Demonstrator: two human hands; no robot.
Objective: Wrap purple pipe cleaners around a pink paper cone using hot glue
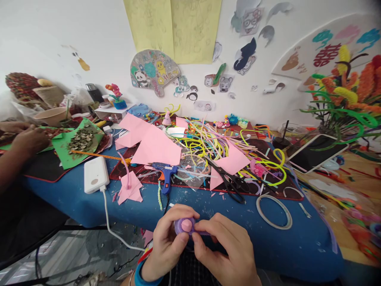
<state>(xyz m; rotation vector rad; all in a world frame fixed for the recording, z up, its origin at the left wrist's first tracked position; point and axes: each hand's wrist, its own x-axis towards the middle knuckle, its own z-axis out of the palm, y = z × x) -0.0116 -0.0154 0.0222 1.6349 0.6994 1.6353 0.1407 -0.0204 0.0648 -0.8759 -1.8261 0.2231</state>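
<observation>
Low in the head view, my left hand [165,236] wraps its fingers and thumb around a small round purple fuzzy craft piece [179,227]. A pale pink bit [187,225] sits on the middle of it. From its right side runs a purple pipe cleaner [205,233], pinched between the thumb and fingers of my right hand [229,246]. Both hands are close together over the table's front edge. Beyond them, a blue glue gun [169,178] and black scissors [228,180] lie on the table.
Pink paper sheets [159,147] and a tangle of pipe cleaners [205,139] cover the mat. A white power bank [96,174] with a cable lies left, a tape roll [274,211] right. Another person's hand [29,141] works by green paper [64,147] at far left.
</observation>
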